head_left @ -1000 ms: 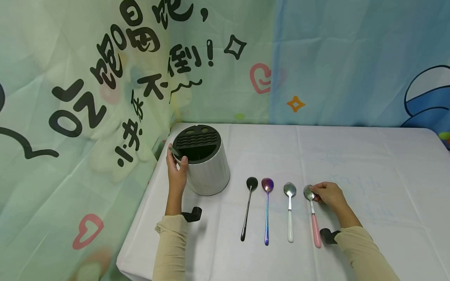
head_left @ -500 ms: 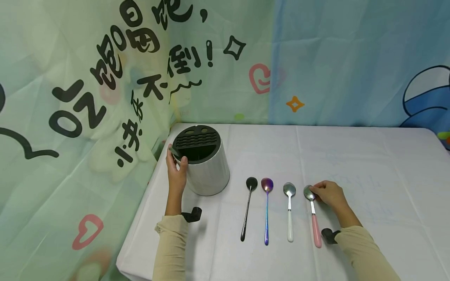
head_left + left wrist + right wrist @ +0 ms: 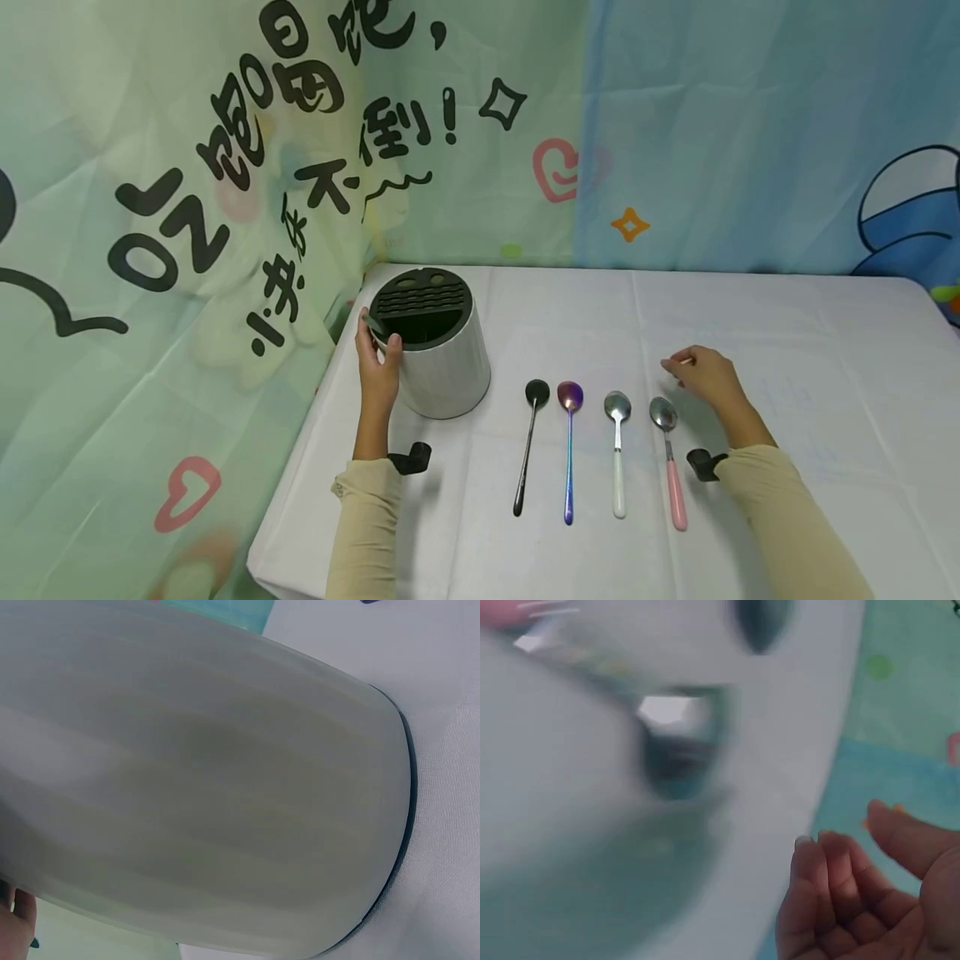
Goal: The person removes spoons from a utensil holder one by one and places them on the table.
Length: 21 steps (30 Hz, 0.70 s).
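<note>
A grey-white utensil holder (image 3: 442, 367) with a dark green slotted lid (image 3: 420, 304) stands at the table's left. My left hand (image 3: 378, 375) grips its left side by the rim, thumb towards me; its fingers are partly hidden. The holder's wall (image 3: 210, 780) fills the left wrist view. Four-in-a-row spoons lie to the right: a black spoon (image 3: 528, 446), a purple-blue spoon (image 3: 570, 450), a white-handled spoon (image 3: 618, 475) and a pink-handled spoon (image 3: 676, 496). Above the pink-handled spoon's bowl hovers my right hand (image 3: 705, 379), holding nothing; its thumb and fingers are apart in the right wrist view.
A white cloth covers the table (image 3: 825, 400). Printed curtains (image 3: 480, 192) hang along its back and left sides. The holder stands close to the table's back left corner. Each wrist carries a black camera mount (image 3: 705, 464).
My right hand has let go of the pink-handled spoon's bowl and moved up and away from it. The spoon has shifted very slightly. My left hand stays on the utensil holder.
</note>
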Tool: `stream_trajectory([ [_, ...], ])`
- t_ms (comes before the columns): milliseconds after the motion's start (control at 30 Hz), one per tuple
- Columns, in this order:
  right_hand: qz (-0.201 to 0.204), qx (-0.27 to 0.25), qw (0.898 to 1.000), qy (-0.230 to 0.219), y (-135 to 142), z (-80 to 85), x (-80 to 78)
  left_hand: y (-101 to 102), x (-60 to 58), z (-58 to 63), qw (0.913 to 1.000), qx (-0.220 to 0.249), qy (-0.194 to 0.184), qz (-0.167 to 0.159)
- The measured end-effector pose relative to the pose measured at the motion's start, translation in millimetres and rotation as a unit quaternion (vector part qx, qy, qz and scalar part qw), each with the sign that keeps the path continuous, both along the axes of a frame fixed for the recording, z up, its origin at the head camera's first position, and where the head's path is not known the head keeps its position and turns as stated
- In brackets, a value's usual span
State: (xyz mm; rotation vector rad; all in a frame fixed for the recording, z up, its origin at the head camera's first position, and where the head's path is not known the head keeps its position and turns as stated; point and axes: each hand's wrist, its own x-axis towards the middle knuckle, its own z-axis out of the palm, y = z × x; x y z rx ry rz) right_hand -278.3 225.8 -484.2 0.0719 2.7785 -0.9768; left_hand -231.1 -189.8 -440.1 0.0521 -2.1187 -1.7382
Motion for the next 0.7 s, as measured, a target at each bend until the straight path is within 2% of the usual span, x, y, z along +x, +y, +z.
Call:
stream_trajectory([
  [167, 0.057, -0.013, 0.997, 0.045, -37.3, 35.2, -27.9, 2.0, -2.7, 0.5, 1.0000, 0.002, 0.002, -0.002],
  [400, 0.162, -0.028, 0.984, 0.071, -119.6, 88.4, -57.4, 1.1, -2.1, 1.5, 1.0000, 0.002, -0.004, -0.002],
  [567, 0.244, -0.031, 0.965, 0.093, -175.1, 119.5, -63.4, -8.8, -10.6, -17.5, 1.0000, 0.005, 0.002, 0.003],
  [633, 0.272, -0.027, 0.957, 0.100, -193.4, 128.4, -63.1, -11.8, -15.4, -26.9, 1.0000, 0.003, -0.002, 0.004],
  [700, 0.302, -0.023, 0.948, 0.101, -211.4, 134.9, -61.6, -12.0, -16.8, -30.7, 1.0000, 0.000, -0.008, 0.005],
])
